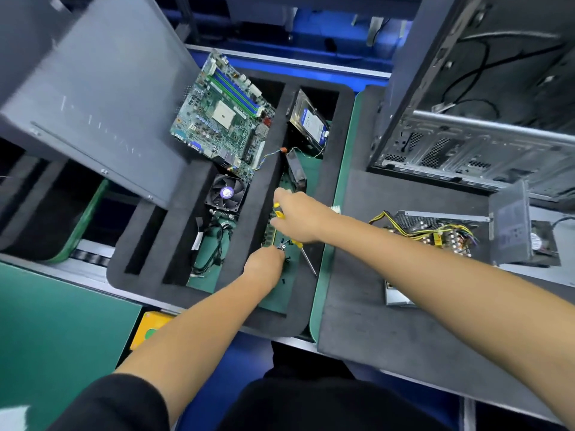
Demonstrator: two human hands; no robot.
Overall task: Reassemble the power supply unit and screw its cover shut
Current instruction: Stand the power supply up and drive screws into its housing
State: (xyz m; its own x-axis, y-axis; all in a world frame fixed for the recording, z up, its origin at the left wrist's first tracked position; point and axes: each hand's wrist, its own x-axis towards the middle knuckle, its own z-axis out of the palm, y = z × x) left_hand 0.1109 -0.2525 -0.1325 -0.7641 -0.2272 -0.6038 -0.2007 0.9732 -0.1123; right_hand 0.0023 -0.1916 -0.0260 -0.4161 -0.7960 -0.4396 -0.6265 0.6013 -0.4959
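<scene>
The power supply unit (435,233) lies open on the black mat at the right, its coils and yellow wires exposed. Its grey cover (510,225) stands upright against its right end. Both hands reach into the right compartment of the black foam tray (329,169). My right hand (298,216) is closed around a yellow-handled screwdriver (306,256), whose metal shaft points down toward me. My left hand (264,264) pinches at small dark screws (284,244) lying on the green tray floor; the fingertips hide what they hold.
The tray also holds a motherboard (224,116), a cooler fan (225,194), cables (211,244) and a hard drive (309,122). A grey side panel (93,98) leans at the left. The open computer case (485,98) stands at the back right.
</scene>
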